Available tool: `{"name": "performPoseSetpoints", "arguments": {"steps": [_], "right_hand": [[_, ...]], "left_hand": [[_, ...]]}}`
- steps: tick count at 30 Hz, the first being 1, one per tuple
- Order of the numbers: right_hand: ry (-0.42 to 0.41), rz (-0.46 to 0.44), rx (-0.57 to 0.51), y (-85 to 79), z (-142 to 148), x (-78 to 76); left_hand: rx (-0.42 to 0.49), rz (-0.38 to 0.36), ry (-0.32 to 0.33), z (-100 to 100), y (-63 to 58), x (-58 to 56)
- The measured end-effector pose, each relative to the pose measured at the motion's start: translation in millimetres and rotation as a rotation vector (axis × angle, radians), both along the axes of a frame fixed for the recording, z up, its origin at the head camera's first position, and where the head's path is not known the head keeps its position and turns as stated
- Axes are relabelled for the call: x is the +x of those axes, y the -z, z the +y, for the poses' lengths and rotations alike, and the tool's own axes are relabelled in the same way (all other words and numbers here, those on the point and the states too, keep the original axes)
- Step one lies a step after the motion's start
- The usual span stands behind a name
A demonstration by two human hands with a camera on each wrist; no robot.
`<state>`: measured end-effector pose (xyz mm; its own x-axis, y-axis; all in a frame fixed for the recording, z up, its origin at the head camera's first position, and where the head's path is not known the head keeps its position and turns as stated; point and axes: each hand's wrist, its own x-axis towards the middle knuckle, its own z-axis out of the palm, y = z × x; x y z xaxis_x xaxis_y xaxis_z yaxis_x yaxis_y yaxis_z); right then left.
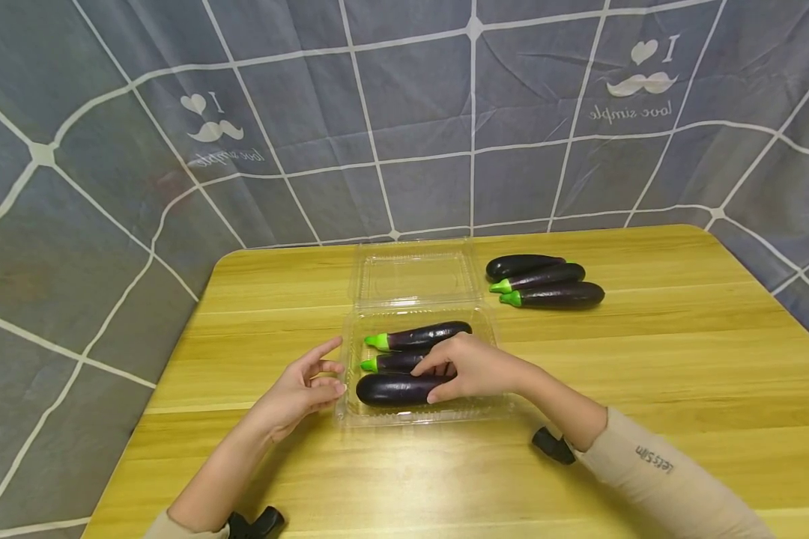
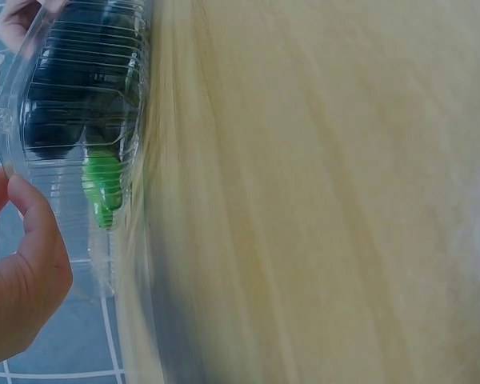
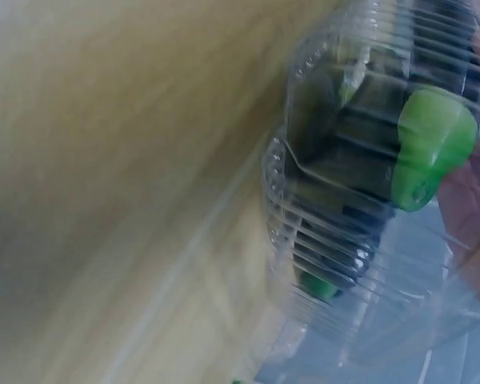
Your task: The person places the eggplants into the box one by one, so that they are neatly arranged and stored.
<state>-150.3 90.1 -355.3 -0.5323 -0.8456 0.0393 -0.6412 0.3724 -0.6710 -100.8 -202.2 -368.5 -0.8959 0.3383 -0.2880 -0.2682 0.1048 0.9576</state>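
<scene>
A clear plastic clamshell box (image 1: pixel 418 416) lies with its lid (image 1: pixel 414 273) folded back. Inside are three dark eggplants: the back one (image 1: pixel 418 337) and middle one (image 1: pixel 394 363) have green stems at the left. The front eggplant (image 1: pixel 391 389) points its rounded end left; its green stem (image 3: pixel 436 144) shows through the wall in the right wrist view. My right hand (image 1: pixel 468 367) holds this front eggplant between thumb and fingers, covering its right part. At the box's left rim, my left hand (image 1: pixel 303 389) has loosely spread fingers, and its thumb touches the rim (image 2: pixel 8 136).
Three more eggplants (image 1: pixel 556 294) lie together at the back right of the wooden table (image 1: pixel 647 374). A grey curtain with white lines (image 1: pixel 418 112) hangs behind the table and along its sides. Black wrist devices (image 1: pixel 553 445) sit under the forearms.
</scene>
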Motion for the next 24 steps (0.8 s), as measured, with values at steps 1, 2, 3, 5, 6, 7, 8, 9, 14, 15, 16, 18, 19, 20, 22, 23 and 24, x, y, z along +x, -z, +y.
{"name": "performPoseSetpoints", "arguments": {"steps": [1,2,3,5,6,7,8,9,14,15,16,18,19,20,22,23,24], "right_hand": [[0.000,-0.002,0.001,0.1,-0.5,0.6],[-0.001,-0.004,0.001,0.3,-1.0,1.0],[-0.001,-0.005,0.002,0.8,-1.2,1.5],[-0.002,-0.011,0.003,1.9,-1.3,2.4],[-0.004,-0.014,0.003,2.5,-1.3,2.9],[-0.003,-0.017,0.004,3.1,-1.3,3.4],[-0.003,-0.022,0.002,3.6,-1.3,3.8],[-0.003,-0.027,0.001,4.1,-1.4,4.2],[-0.003,-0.038,-0.012,6.6,-2.6,5.5],[-0.003,-0.036,-0.014,7.3,-2.8,5.7],[-0.002,-0.033,-0.016,8.1,-3.0,5.8],[-0.001,-0.027,-0.022,9.8,-3.4,5.9],[0.001,-0.023,-0.023,10.5,-3.6,5.9],[0.001,-0.019,-0.026,11.5,-3.7,5.9],[0.000,-0.012,-0.031,13.3,-4.1,6.0],[-0.001,-0.010,-0.033,14.2,-4.3,6.0],[-0.003,-0.010,-0.035,15.1,-4.5,6.0]], "left_hand": [[0.000,0.000,-0.001,0.1,0.3,-0.2],[0.003,0.004,0.001,0.0,0.7,-0.3],[0.005,0.004,0.000,-0.1,1.0,-0.5],[0.012,0.015,0.006,-0.3,1.2,-0.3],[0.016,0.018,0.009,-0.3,1.3,-0.2],[0.027,0.030,0.019,-0.7,1.6,0.0],[0.033,0.037,0.023,-0.9,1.5,0.4],[0.036,0.039,0.025,-0.8,1.4,0.5],[0.017,0.015,0.005,0.3,1.8,1.3],[0.011,0.008,0.000,0.4,2.1,1.3],[0.006,0.001,-0.004,0.6,2.3,1.2],[0.003,-0.006,-0.010,1.1,2.1,1.3],[0.003,-0.007,-0.012,1.2,1.9,1.1],[0.005,-0.008,-0.013,1.4,1.6,1.1],[0.009,-0.005,-0.012,1.4,1.2,1.1],[0.012,-0.005,-0.012,1.5,0.7,1.2],[0.014,-0.005,-0.012,1.6,0.5,1.3]]}}
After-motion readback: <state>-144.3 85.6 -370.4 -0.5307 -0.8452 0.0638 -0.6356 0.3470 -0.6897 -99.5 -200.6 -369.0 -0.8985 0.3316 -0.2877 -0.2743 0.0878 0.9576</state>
